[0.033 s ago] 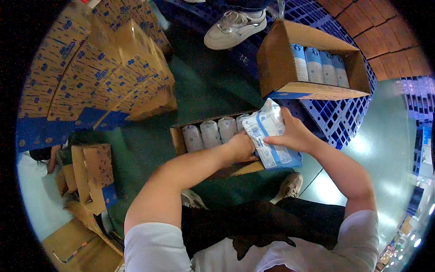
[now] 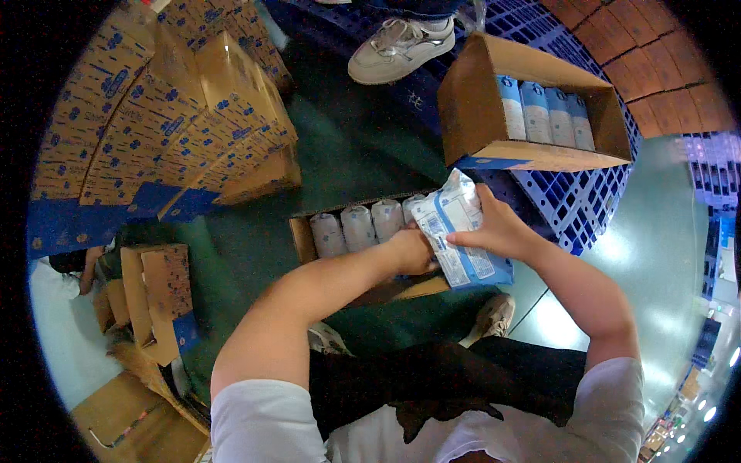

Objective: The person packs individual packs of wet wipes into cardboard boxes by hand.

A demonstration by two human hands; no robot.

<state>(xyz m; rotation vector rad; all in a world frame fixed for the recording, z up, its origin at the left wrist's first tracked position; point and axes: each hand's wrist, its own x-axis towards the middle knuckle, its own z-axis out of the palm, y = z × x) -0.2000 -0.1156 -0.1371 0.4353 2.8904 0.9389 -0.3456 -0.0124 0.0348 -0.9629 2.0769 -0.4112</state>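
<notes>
My right hand is closed on a white and blue soft pack, thumb across its printed front and fingers behind it. The pack is held tilted over the right end of an open carton. My left hand reaches into that carton against the pack's left edge. Its fingers are curled, and the pack and the hand itself hide their tips. Several pale packs stand in a row in the carton, left of the held one. The carton's right end is covered by the pack and my right hand.
A second open carton with several blue and white packs stands on a blue plastic pallet at the far right. Stacked printed cartons rise at the left. Another person's shoe is beyond my carton. An open carton sits at left.
Almost nothing differs. My right hand and the pack have shifted very slightly; both hands keep their places at the carton.
</notes>
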